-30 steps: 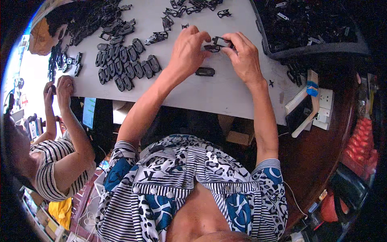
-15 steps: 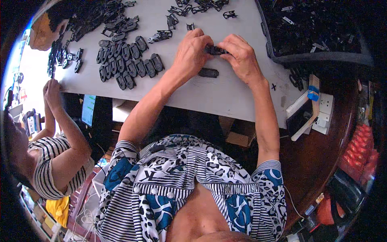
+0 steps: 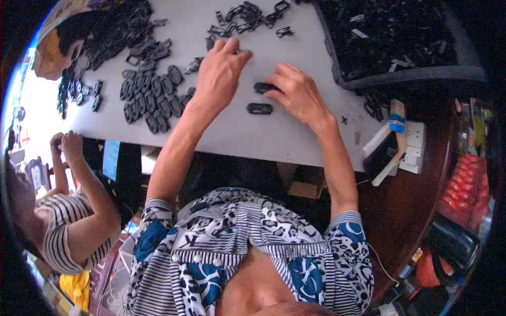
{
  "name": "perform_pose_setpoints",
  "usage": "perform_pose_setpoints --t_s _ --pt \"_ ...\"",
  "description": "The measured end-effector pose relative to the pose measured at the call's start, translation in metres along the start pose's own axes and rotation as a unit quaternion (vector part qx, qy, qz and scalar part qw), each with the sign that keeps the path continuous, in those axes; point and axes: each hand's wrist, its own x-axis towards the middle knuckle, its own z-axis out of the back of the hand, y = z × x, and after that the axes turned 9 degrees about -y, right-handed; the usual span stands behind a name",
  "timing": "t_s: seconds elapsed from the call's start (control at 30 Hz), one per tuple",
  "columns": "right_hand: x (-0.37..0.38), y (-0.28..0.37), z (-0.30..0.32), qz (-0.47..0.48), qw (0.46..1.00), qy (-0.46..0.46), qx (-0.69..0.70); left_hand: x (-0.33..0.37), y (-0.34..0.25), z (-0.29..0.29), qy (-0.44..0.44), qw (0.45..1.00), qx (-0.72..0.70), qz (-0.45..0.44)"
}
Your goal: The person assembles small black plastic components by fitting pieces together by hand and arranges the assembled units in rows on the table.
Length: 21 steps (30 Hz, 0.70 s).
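My right hand [image 3: 300, 97] pinches an oblong black plastic part [image 3: 263, 88] by its right end, low over the table. A second oblong black plastic part [image 3: 259, 108], with a slot along its middle, lies just nearer to me. My left hand [image 3: 219, 73] is away to the left, fingers apart and bent downward over the table. Something small and greyish shows by its fingertips, too hidden to name. Beyond that hand lies a loose heap of small black clips [image 3: 246, 18], and one single clip [image 3: 285, 32] sits to the heap's right.
Oblong black parts [image 3: 153, 87] stand in rows left of my left arm, with a larger dark pile [image 3: 105, 31] behind. A black tray [image 3: 411, 76] of parts is at far right. Near it are a wooden-handled tool [image 3: 400, 139] and power strip [image 3: 415, 147]. Another person [image 3: 79, 210] sits at left.
My hands have come apart. The left has let go of the black part and moved left, while the right keeps hold of it. The whole view has shifted slightly.
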Motion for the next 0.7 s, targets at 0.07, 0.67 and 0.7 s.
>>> perform_pose_setpoints --t_s 0.07,0.67,0.7 --pt "0.007 -0.008 0.010 -0.033 0.999 0.011 -0.029 0.001 0.007 -0.005 -0.005 0.999 0.041 -0.018" --pt "0.100 -0.146 0.040 -0.448 0.824 -0.215 -0.270 -0.005 0.006 -0.029 0.033 0.985 -0.152 0.068" --pt "0.099 -0.135 0.038 -0.439 0.831 -0.196 -0.281 -0.005 0.006 -0.030 0.034 0.985 -0.155 0.067"
